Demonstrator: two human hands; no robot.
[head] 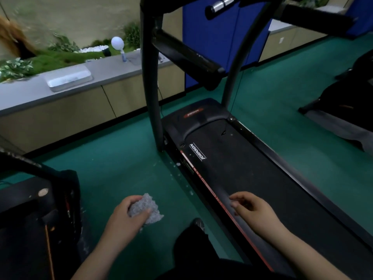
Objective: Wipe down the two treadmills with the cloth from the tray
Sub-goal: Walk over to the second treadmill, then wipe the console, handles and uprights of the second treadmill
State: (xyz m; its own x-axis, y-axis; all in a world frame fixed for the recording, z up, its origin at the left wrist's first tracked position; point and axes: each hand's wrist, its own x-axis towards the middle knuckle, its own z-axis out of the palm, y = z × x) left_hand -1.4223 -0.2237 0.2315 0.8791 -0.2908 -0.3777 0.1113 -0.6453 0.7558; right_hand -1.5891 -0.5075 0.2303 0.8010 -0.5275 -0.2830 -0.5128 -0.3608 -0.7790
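Observation:
A black treadmill (232, 158) with a dark belt and a red stripe on its left side rail runs from the centre to the lower right. My left hand (127, 217) is shut on a crumpled grey-white cloth (148, 209), held over the green floor to the left of that treadmill. My right hand (252, 209) hovers over the left side rail, fingers loosely curled, holding nothing. Part of a second black treadmill (30, 209) fills the lower left. A shallow metal tray (67, 79) rests on the grey counter at the left.
The grey counter (26, 93) with beige cabinets runs along the left wall, with plants and a white globe lamp (117, 43) behind it. Another dark machine (343, 110) stands at the right. Green floor (121, 158) lies between the treadmills. A blue partition (212, 37) stands behind.

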